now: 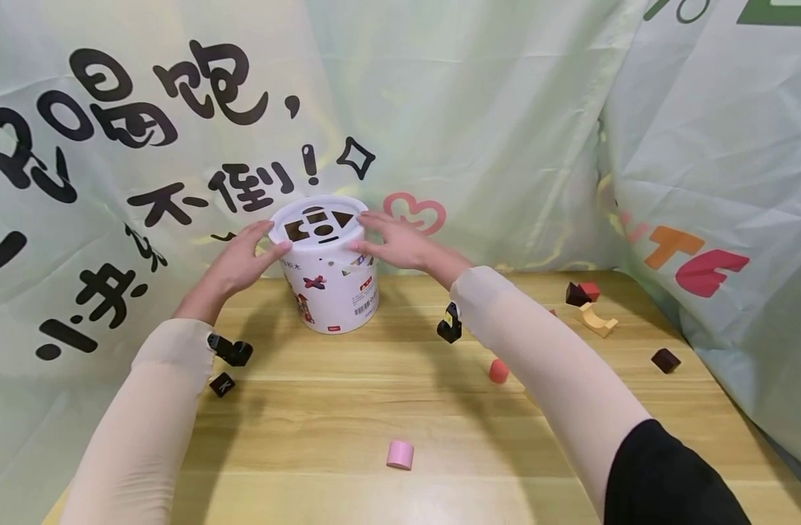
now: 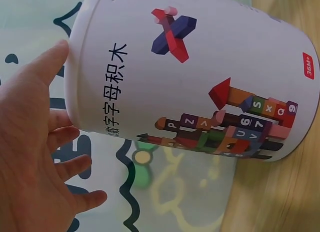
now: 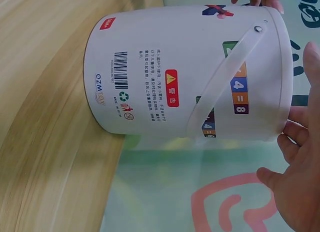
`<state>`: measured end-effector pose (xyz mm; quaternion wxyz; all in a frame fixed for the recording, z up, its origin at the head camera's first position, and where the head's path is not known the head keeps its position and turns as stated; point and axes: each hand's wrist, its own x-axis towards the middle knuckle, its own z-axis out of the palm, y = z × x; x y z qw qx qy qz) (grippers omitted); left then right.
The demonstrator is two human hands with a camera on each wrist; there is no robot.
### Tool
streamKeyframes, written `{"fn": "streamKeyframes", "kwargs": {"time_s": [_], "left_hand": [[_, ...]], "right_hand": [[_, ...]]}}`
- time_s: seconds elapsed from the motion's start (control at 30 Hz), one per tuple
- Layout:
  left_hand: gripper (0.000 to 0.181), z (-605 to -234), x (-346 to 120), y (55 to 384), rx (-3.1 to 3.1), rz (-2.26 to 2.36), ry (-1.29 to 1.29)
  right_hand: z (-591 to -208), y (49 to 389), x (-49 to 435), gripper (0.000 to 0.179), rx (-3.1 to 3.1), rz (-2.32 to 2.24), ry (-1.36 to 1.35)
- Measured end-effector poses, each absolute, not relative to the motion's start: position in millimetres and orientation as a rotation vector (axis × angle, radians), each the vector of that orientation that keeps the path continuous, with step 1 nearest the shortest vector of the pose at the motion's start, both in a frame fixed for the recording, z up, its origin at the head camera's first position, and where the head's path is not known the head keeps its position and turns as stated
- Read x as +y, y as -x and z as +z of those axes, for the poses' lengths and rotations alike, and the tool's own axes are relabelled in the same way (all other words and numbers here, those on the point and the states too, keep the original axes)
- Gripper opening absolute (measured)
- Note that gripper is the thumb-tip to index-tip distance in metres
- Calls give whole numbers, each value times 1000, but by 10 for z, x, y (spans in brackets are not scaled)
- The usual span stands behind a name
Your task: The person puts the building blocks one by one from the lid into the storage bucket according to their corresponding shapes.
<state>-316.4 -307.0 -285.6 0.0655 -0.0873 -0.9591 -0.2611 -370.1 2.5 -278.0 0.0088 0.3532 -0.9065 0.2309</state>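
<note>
A white toy-block bucket (image 1: 328,292) stands upright on the table against the back cloth. Its round lid (image 1: 343,238) sits on top and has several shaped cut-outs. At the lid's left side is my left hand (image 1: 244,255), its thumb and index finger at the rim and the other fingers spread. My right hand (image 1: 400,242) is on the opposite side, fingertips right at the rim and the little finger held away. A translucent carrying handle (image 3: 227,76) hangs down the bucket's side in the right wrist view.
A pink block (image 1: 400,455) lies near the front and a red block (image 1: 498,371) beside the right forearm. A black letter block (image 1: 222,384) is by the left wrist. Dark, red and curved yellow blocks (image 1: 597,321) lie at the right. Printed cloth hangs behind.
</note>
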Motion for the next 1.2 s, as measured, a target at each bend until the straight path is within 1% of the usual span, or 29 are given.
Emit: {"fn": "streamKeyframes", "kwargs": {"time_s": [0.27, 0.6, 0.93, 1.2], "left_hand": [[90, -2807, -3039, 3094, -2902, -757, 267], [88, -2782, -2994, 3007, -2897, -702, 280], [90, -2766, -2939, 2900, -2921, -659, 324], [81, -2756, -2826, 2832, -2915, -580, 413]], "right_hand": [[-2793, 3688, 35, 71, -2783, 723, -1097], [-2773, 3636, 57, 51, -2698, 699, -1109], [-2750, 3511, 174, 47, -2681, 661, -1116], [-2753, 3426, 331, 39, -2634, 638, -1168]]}}
